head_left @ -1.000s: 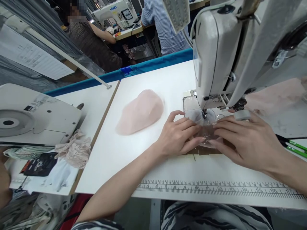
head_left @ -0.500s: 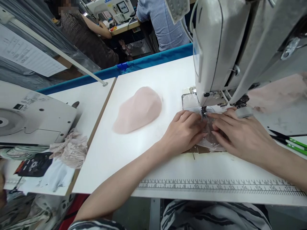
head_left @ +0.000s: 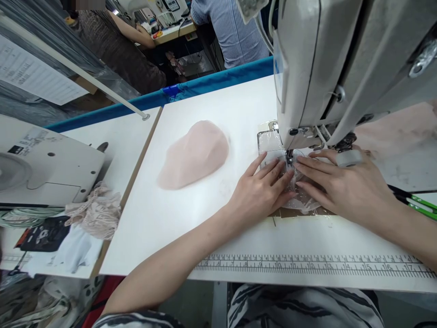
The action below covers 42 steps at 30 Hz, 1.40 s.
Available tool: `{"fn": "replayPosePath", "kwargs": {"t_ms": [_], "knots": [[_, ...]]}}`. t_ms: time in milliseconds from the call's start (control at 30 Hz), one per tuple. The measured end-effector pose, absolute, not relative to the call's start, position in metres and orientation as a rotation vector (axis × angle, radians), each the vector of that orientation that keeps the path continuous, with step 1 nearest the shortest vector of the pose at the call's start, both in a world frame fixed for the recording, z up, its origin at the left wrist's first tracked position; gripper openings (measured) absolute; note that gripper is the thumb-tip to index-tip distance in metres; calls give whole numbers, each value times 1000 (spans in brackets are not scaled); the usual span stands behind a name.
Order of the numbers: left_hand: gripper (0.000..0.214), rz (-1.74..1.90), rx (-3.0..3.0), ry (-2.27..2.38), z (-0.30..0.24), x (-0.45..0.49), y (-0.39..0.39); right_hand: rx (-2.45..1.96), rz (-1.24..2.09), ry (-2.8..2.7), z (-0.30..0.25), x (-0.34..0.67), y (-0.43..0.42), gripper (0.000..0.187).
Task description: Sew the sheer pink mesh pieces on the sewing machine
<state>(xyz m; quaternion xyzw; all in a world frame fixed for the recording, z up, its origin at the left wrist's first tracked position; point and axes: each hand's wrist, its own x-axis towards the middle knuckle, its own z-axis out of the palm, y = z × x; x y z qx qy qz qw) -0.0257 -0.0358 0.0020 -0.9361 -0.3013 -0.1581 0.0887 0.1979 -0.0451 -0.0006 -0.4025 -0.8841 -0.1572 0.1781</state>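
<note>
Under the needle of a sewing machine (head_left: pixel 307 68) lies a thin, sheer pale fabric piece (head_left: pixel 302 200). My left hand (head_left: pixel 261 184) rests flat on its left side, fingers spread toward the presser foot (head_left: pixel 289 158). From the right, my right hand (head_left: pixel 341 180) lies over the same fabric, its fingers stretched out and pointing at the foot. Both palms hide part of the cloth. A pale pink molded fabric cup (head_left: pixel 194 157) sits on the white table to the left of my hands.
Green-handled scissors (head_left: pixel 419 202) lie beyond my right wrist. More pink fabric (head_left: pixel 403 132) is behind the machine. A printed ruler (head_left: pixel 307 266) runs along the table's front edge. Left stand another machine (head_left: pixel 44 164) and bundled pale straps (head_left: pixel 99 214). Two people sit across the blue cloth edge (head_left: pixel 218 77).
The fingers of both my hands have straightened and spread flatter over the fabric by the presser foot. The view has shifted slightly; the pink cup lies as before.
</note>
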Motion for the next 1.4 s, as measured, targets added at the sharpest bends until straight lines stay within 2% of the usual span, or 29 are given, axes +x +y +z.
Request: {"fn": "replayPosePath", "kwargs": {"t_ms": [667, 900, 1100, 1133, 1200, 1267, 1333, 1400], "knots": [[45, -475, -2762, -916, -1, -25, -36, -1187, -496, -2515, 0, 197, -46, 41], [46, -502, -2753, -924, -3, -25, -36, -1139, -509, -2481, 2, 197, -46, 37], [75, -642, -2851, -720, -2, -36, -38, -912, -398, -2483, 7, 201, -53, 20], [73, -649, -2864, -680, -2, -38, -38, -872, -360, -2491, 9, 202, -54, 19], [54, -644, -2851, -652, -3, -40, -39, -803, -266, -2520, 13, 203, -57, 22], [35, -628, -2817, -661, -3, -40, -39, -768, -177, -2569, 15, 205, -59, 46], [30, -623, -2799, -678, -4, -39, -39, -790, -153, -2611, 14, 205, -60, 64], [30, -651, -2791, -694, -5, -37, -39, -838, -226, -2612, 12, 203, -61, 51]]}}
